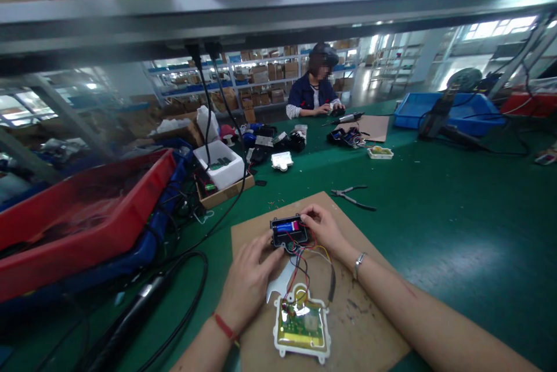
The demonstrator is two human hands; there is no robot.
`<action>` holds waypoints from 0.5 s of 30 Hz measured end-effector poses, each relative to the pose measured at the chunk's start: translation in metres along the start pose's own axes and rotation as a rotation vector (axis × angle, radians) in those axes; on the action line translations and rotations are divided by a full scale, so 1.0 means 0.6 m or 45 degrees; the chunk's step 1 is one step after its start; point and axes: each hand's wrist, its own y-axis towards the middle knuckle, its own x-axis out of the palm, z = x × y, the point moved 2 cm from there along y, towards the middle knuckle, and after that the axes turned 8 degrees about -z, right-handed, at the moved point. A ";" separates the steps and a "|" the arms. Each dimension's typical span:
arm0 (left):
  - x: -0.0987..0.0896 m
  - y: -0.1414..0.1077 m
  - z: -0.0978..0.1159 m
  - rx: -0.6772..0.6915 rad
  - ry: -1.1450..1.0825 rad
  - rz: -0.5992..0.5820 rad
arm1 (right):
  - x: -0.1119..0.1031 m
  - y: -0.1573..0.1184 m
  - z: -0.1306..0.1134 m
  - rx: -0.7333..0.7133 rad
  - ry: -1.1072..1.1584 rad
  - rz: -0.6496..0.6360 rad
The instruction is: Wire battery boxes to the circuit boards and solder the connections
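Both hands are at a small black plastic housing [278, 239] with a blue battery [285, 227] lying inside it. My left hand [252, 270] grips the housing's left side, thumb along its near edge. At the upper right corner, my right hand [324, 227] has its fingertips pinched by the red end of the battery; what lies between them is too small to make out. Thin wires run from the housing to a white-framed circuit board [302, 325] covered in yellow film, lying nearer to me. A metal open-end wrench [281, 282] lies between the two.
Cutting pliers [354, 195] lie beyond the cardboard sheet [352, 325]. A white box [221, 166] and a red bin [87, 221] stand on the left, near hanging cables. A blue tray [404, 111] is at the back right. Across the table a person [315, 87] works. A shelf [278, 9] hangs overhead.
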 end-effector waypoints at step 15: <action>0.027 -0.003 -0.014 0.177 0.276 0.102 | 0.007 -0.001 -0.001 -0.005 0.075 0.029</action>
